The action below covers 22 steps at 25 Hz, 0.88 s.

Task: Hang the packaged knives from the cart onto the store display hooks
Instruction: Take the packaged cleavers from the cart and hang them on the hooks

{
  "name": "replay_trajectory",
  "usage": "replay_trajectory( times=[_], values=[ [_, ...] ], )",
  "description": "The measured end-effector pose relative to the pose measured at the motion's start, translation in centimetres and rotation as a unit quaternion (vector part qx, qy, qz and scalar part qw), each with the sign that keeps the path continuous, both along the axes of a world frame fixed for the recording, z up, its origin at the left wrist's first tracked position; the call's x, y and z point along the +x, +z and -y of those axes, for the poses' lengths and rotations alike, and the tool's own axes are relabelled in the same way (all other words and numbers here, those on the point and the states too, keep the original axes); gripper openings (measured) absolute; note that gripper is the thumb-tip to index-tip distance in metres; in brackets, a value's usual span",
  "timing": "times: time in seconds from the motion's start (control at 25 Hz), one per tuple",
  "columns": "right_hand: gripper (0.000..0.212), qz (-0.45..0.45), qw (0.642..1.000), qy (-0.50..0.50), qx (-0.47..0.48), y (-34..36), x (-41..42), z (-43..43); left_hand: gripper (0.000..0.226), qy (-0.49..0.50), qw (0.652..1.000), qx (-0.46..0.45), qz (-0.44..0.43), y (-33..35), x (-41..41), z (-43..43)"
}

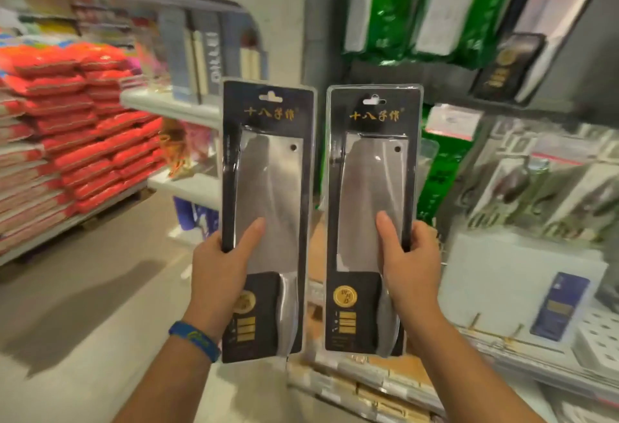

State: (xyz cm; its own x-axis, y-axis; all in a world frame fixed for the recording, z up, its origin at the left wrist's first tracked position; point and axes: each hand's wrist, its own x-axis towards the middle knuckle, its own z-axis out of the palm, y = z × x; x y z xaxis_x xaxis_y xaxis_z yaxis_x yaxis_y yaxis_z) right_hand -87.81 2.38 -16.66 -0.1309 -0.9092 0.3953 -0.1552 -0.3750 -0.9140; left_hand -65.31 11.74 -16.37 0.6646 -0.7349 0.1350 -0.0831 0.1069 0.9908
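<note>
Two packaged cleavers (268, 218) (371, 221) upright, side by side.

Single head-worn wide-angle view looks forward, close to the display wall (323, 20).

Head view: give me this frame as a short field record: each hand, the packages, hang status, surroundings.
left hand: grips the left knife package at its left edge, thumb on the front
right hand: grips the right knife package at its right edge, thumb on the front
orientation: both upright, hang holes on top, side by side, apart
hang status: neither on a hook yet
background: green packages on the display wall; red bags stacked at left
</note>
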Motion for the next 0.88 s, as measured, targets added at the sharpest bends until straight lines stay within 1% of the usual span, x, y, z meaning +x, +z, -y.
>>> replay_trajectory(
  times=[0.04,0.16,0.2,0.28,0.36,0.44,0.52,0.6,0.68,0.72,0.84,0.88],
  values=[
    [0.044,0.003,1.000,-0.020,-0.014,0.9,-1.4,1.6,0.043,-0.039,0.999,-0.018,-0.015,1.5,-1.2,2.4],
    [0.072,0.013,0.996,-0.081,-0.038,4.3,-4.9,6.0,0.047,-0.144,0.987,-0.066,-0.023,5.4,-4.5,8.8],
    [0.079,0.018,0.993,-0.103,-0.052,5.9,-6.1,7.5,0.045,-0.169,0.982,-0.081,-0.021,6.9,-5.5,10.9],
    [0.085,0.023,0.987,-0.134,-0.086,9.4,-8.1,9.8,0.043,-0.210,0.972,-0.106,-0.012,10.2,-7.2,14.5],
    [0.089,0.041,0.980,-0.153,-0.120,13.6,-9.6,11.7,0.045,-0.245,0.960,-0.136,-0.006,14.3,-8.7,17.3],
    [0.085,0.052,0.968,-0.185,-0.161,18.0,-11.0,13.8,0.041,-0.272,0.946,-0.177,0.007,18.7,-9.8,20.0],
    [0.066,0.040,0.956,-0.212,-0.200,21.3,-12.0,14.9,0.033,-0.284,0.938,-0.198,0.013,22.0,-10.7,22.0],
    [0.051,0.004,0.944,-0.235,-0.230,23.1,-12.7,15.4,0.030,-0.292,0.934,-0.207,0.011,23.8,-11.5,24.1],
    [0.043,-0.016,0.934,-0.261,-0.243,23.6,-13.8,16.2,0.032,-0.296,0.933,-0.205,0.012,24.3,-12.7,25.8],
    [0.044,-0.018,0.930,-0.275,-0.242,23.7,-14.5,16.6,0.033,-0.298,0.933,-0.203,0.015,24.4,-13.5,26.5],
    [0.058,-0.011,0.926,-0.314,-0.209,24.1,-17.5,18.0,0.035,-0.308,0.930,-0.198,0.016,24.5,-16.0,28.4],
    [0.059,-0.003,0.925,-0.319,-0.206,24.5,-18.7,18.5,0.037,-0.306,0.931,-0.199,0.023,24.6,-17.0,29.0]
  ],
)
